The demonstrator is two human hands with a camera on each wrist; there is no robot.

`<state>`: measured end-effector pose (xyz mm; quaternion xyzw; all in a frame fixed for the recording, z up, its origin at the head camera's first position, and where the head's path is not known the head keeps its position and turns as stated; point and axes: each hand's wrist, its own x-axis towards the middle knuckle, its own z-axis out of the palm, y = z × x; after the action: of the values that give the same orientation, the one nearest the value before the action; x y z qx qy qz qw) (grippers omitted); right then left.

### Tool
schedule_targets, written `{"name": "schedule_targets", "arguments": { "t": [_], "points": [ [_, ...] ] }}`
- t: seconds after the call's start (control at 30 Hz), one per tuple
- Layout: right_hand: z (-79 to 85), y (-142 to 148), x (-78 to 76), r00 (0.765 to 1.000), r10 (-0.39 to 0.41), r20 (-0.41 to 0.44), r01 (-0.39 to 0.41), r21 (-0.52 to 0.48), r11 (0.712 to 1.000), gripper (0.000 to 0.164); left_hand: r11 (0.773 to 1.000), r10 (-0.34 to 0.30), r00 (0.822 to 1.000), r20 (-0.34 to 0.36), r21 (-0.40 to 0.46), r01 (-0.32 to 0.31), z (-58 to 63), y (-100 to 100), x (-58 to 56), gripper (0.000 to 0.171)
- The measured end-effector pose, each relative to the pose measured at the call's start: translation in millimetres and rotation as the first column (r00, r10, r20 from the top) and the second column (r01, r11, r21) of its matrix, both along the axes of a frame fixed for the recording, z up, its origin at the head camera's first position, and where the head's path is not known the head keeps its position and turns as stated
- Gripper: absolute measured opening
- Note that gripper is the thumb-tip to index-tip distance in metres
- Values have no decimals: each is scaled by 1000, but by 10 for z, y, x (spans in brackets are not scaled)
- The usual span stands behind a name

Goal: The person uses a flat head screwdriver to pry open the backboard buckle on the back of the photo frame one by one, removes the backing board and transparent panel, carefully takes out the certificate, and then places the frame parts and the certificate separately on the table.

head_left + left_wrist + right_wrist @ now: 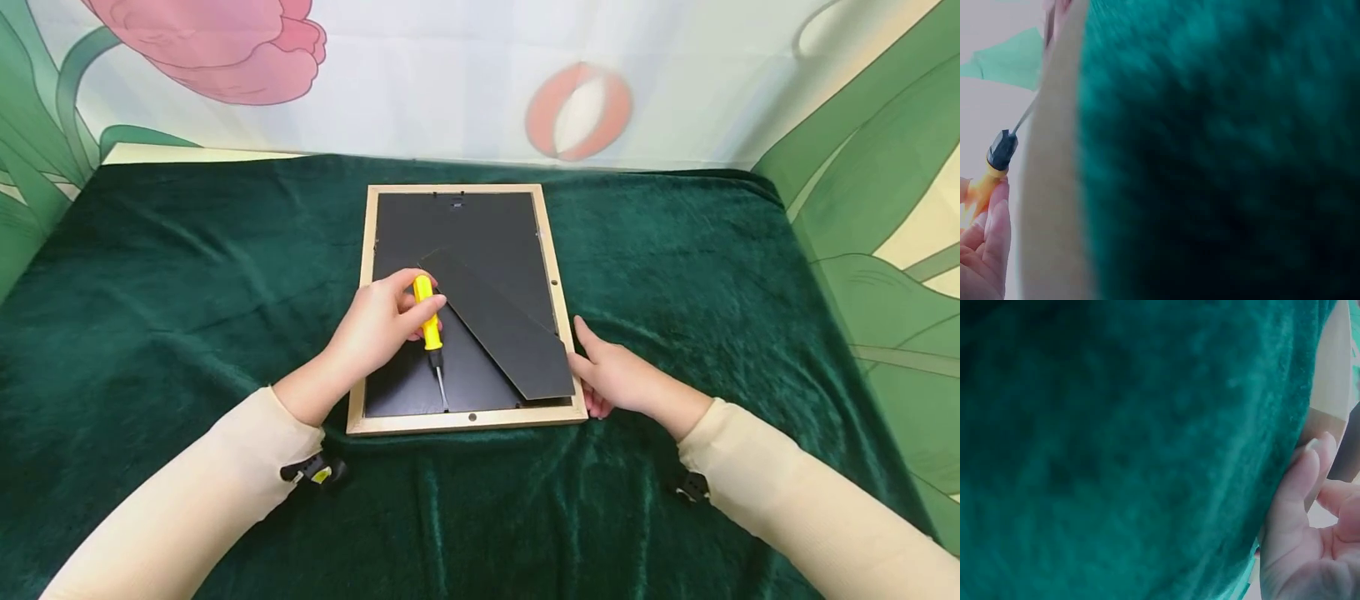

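Observation:
A wooden picture frame (412,423) lies face down, its black backing board (465,225) upward. The black stand leg (517,342) slants across the board to the lower right corner. My left hand (371,321) holds a screwdriver (425,312) by its yellow handle between thumb and fingers. The shaft points toward me, with its tip at a small dark tab (446,408) by the frame's near edge. At the lower right, my right hand (618,375) grips the frame's side near the corner, the thumb at the rim and fingertips on the outer wall in the right wrist view.
A dark green velvet cloth (210,250) covers the table beneath the frame. More small tabs (448,194) line the frame's inner edges. Behind the table hangs a white curtain (427,92) with a printed pink flower; green leaf prints flank both sides.

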<state>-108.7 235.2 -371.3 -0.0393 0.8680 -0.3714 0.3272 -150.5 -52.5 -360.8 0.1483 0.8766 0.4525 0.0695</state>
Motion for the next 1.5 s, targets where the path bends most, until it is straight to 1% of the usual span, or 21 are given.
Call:
{"name": "schedule_targets", "arguments": {
  "t": [0.07,0.13,0.23,0.33,0.43,0.53,0.67,0.77,0.8,0.87,0.93,0.97,1.0,1.07,1.1,1.13,1.17,1.2,1.3,1.33,1.5],
  "points": [
    [11,-6,-12,1000,2,-19,-2,19,1000,67,999,-27,997,-78,15,28,45,14,50,28],
    [16,-3,-12,999,2,-51,0,43,999,66,998,-57,994,-96,35,60,50,31,66,31],
    [30,10,36,987,66,-149,-49,116,992,63,994,-81,997,10,69,80,-51,19,31,33],
    [65,33,107,934,221,-280,-148,258,955,61,992,-92,990,107,92,82,-192,-19,-37,33],
    [89,66,131,873,339,-350,-223,333,916,62,987,-120,986,112,119,107,-260,-38,-94,32],
    [79,97,101,880,356,-315,-271,282,920,68,984,-141,985,97,125,128,-279,-38,-141,34],
    [111,96,67,896,345,-279,-280,248,927,73,982,-145,985,90,131,133,-277,-23,-220,34],
    [214,57,106,883,374,-283,-298,276,914,80,977,-154,983,95,164,137,-260,-14,-268,35],
    [260,39,141,870,398,-292,-313,299,902,83,974,-161,981,106,175,141,-246,-15,-271,36],
    [337,-5,235,820,452,-350,-327,363,873,90,970,-184,974,135,188,157,-227,-37,-273,39],
    [391,-72,330,739,488,-463,-320,397,860,92,967,-205,966,159,182,176,-205,-68,-274,44],
    [403,-110,368,678,512,-527,-317,418,851,90,968,-212,963,164,168,185,-190,-83,-277,48],
    [407,-152,398,607,537,-586,-315,443,839,86,969,-219,961,167,150,194,-174,-99,-281,52],
    [379,-234,426,473,581,-662,-324,483,814,78,975,-212,962,171,111,195,-141,-122,-293,60],
    [358,-268,428,426,608,-669,-339,505,794,74,978,-202,963,177,91,188,-124,-128,-297,63],
    [331,-295,426,393,640,-660,-355,533,768,71,980,-194,964,183,71,184,-110,-133,-300,64],
    [301,-315,421,371,673,-640,-367,565,739,70,981,-191,963,190,57,183,-96,-132,-300,64],
    [270,-326,417,363,698,-617,-371,592,716,70,982,-191,961,198,46,186,-88,-130,-298,63],
    [176,-337,407,366,746,-557,-377,644,666,71,981,-196,959,205,49,190,-61,-105,-277,56],
    [147,-339,407,360,756,-546,-378,655,654,70,980,-197,959,202,56,190,-57,-96,-269,54],
    [80,-403,388,279,789,-548,-334,715,615,64,984,-171,967,190,85,157,-33,-85,-254,53]
  ]
}}
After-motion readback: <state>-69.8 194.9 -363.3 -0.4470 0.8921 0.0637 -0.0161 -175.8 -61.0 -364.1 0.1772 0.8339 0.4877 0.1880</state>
